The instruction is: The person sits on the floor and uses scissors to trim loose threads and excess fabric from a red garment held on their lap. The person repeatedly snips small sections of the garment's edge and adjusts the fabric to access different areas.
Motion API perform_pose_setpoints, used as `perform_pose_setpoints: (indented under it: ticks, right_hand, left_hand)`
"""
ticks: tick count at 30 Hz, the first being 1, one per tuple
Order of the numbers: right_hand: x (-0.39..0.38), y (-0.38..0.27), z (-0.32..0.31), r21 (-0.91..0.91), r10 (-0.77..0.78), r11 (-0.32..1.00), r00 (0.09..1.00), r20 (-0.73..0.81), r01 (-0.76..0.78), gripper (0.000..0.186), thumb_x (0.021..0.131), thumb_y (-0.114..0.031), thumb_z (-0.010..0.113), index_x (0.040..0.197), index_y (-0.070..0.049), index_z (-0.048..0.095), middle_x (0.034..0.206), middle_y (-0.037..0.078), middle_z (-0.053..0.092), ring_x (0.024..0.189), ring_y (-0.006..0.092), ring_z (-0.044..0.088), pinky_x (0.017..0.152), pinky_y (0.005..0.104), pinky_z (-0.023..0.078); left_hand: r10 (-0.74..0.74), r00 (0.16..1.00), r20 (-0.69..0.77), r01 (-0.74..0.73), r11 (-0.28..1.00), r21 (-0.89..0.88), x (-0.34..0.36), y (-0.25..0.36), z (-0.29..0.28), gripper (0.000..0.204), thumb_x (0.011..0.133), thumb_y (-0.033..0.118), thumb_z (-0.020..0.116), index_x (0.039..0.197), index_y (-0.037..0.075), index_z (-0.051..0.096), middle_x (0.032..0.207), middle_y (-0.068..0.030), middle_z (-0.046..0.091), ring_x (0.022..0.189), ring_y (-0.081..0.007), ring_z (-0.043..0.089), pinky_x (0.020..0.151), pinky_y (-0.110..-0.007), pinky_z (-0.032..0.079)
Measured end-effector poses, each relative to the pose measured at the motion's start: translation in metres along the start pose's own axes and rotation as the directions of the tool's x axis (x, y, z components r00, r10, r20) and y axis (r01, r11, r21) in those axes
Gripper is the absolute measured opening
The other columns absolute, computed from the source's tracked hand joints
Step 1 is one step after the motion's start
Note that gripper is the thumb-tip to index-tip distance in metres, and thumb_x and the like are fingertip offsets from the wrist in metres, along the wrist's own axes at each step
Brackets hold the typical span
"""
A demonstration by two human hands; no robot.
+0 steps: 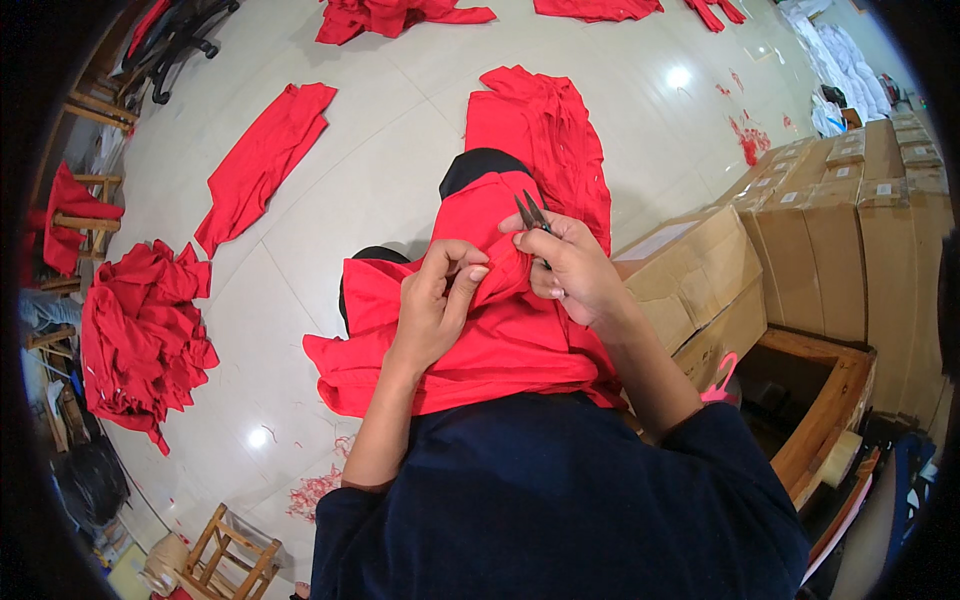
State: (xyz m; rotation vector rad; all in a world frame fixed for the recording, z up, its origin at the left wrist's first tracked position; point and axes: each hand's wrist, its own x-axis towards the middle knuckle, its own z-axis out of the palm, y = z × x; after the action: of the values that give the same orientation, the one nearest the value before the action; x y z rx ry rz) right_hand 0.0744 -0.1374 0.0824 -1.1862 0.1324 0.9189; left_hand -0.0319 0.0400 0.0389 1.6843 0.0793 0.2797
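Pale glossy floor tiles (400,170) spread out around you, scattered with red cloth: a long folded piece (262,160) at ten o'clock, a crumpled heap (140,335) at nine o'clock, and another flat garment (545,130) at twelve o'clock, just beyond your knees. Stacked cardboard boxes (820,240) fill the side from two to three o'clock, with a wooden crate (830,400) below them at four o'clock and a small wooden stool (235,555) at seven o'clock. Across your lap lies the red garment (480,345), draped over your knees at the centre of the view. Your left hand (440,300) is curled closed, pinching a bunched fold of that garment between thumb and fingers. Your right hand (570,265) sits just beside it at one o'clock, closed around a small pair of thread snips (532,212), whose dark blades point up and away from you, slightly parted, right at the edge of the raised fold.
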Motion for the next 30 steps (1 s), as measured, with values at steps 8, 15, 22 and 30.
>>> perform_pose_setpoints:
  ticks: [8,15,22,30]
  right_hand:
    - [0.001,0.001,0.004,-0.030,-0.042,0.999,0.999,-0.006,0.042,0.016,0.100,-0.008,0.061,0.115,-0.004,0.063,0.071,-0.006,0.052,0.043,0.0003,0.036,0.040,0.0230,0.027]
    - [0.001,0.002,0.003,-0.019,-0.051,0.999,0.999,-0.004,0.051,0.018,0.100,-0.006,0.058,0.116,-0.002,0.066,0.076,-0.005,0.055,0.044,-0.0002,0.037,0.040,0.0211,0.029]
    - [0.000,0.002,0.005,-0.014,-0.043,0.999,0.999,-0.012,0.043,0.016,0.100,-0.007,0.061,0.116,-0.003,0.064,0.072,-0.006,0.052,0.044,-0.0002,0.035,0.040,0.0224,0.027]
    - [-0.001,0.001,0.005,0.003,-0.065,0.998,0.998,0.005,0.065,0.016,0.100,-0.007,0.061,0.116,-0.003,0.064,0.073,-0.006,0.053,0.044,0.0001,0.035,0.039,0.0228,0.027]
  left_hand:
    - [0.182,0.980,0.075,-0.191,0.974,0.122,0.010,0.011,0.002,0.023,0.090,0.000,0.075,0.113,0.003,0.075,0.101,-0.0115,0.077,0.083,-0.0197,0.073,0.075,-0.030,0.058]
    - [0.047,0.999,-0.025,-0.047,0.999,0.002,0.005,0.002,0.002,0.008,0.103,0.007,0.065,0.104,-0.001,0.067,0.088,-0.0038,0.071,0.076,-0.0083,0.063,0.070,-0.026,0.052]
    - [-0.110,0.991,-0.074,0.089,0.966,-0.242,0.002,0.000,0.005,0.017,0.113,0.018,0.047,0.123,0.005,0.050,0.097,-0.0005,0.061,0.085,-0.0050,0.050,0.081,-0.024,0.043]
    - [-0.012,1.000,-0.002,0.011,0.994,-0.106,-0.001,0.015,0.002,0.029,0.102,0.002,0.064,0.130,0.001,0.061,0.104,-0.0053,0.070,0.088,-0.0069,0.060,0.079,-0.023,0.051]
